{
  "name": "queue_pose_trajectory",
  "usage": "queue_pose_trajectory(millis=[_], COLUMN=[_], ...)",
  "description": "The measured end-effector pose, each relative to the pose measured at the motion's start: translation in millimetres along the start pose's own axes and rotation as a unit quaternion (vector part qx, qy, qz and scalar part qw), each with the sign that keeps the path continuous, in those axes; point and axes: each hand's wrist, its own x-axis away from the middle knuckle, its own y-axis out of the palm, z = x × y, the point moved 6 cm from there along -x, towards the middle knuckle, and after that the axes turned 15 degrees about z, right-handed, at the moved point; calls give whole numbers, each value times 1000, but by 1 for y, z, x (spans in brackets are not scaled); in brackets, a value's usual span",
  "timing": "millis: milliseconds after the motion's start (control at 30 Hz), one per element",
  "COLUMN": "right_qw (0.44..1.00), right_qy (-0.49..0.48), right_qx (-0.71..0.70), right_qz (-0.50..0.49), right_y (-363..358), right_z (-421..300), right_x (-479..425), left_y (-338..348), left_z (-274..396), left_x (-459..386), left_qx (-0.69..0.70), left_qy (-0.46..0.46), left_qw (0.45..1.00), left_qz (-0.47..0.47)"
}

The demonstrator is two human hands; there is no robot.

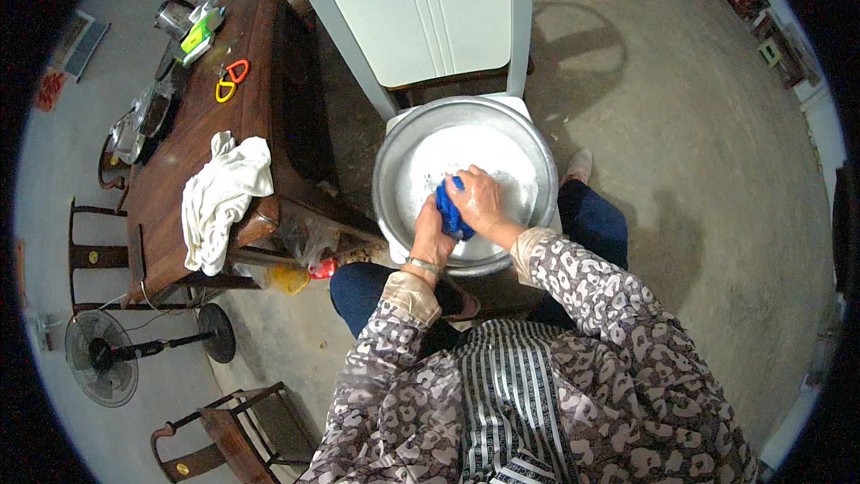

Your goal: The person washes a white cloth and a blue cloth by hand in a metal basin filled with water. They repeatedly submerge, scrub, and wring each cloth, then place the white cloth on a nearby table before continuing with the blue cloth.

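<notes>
A wet blue cloth point(451, 214) is bunched between my two hands, over a round metal basin point(393, 148). My left hand point(431, 232) grips the cloth from the left and below, with a bracelet on its wrist. From the right and above, my right hand point(478, 198) presses on it, the fingers curled and the skin glistening. Whitish, sudsy-looking water point(463, 144) lies in the basin. The basin rests on the seat of a pale chair point(430, 20), its backrest on the far side. My fingers hide part of the cloth.
At left stands a dark wooden table point(195, 107) bearing a white cloth point(225, 198), scissors with red and yellow handles point(232, 82) and a kettle point(176, 13). Plastic bags point(289, 277) lie below it. Nearby are a pedestal fan point(104, 357) and a wooden chair point(228, 433).
</notes>
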Motion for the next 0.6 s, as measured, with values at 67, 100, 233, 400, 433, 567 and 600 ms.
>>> queue_pose_trajectory(millis=[67, 100, 233, 400, 433, 567, 600], right_qw=[989, 983, 976, 975, 973, 985, 980], right_qy=[-44, -18, 119, 193, 201, 112, 102], right_qx=[122, 162, 178, 52, 20, -127, -169], right_qz=[-64, -89, -26, -100, -111, -40, -28], right_y=[11, 15, 5, 38, 44, 21, 15], right_z=[33, 40, 91, 104, 85, -11, -33], right_x=[-13, -16, -18, 11, 15, 22, 23], left_y=[-1, -15, -28, -28, -33, -34, -39], left_z=[6, 13, 20, 9, 12, 8, 17], left_x=[-7, -21, -2, -11, -13, -29, -32], left_qx=[-28, -56, -118, -108, -94, -37, -45], left_qy=[49, 90, 77, 8, -3, -67, 9], left_qw=[998, 994, 985, 989, 989, 997, 999], left_qz=[-22, -18, 95, 99, 117, 22, -15])
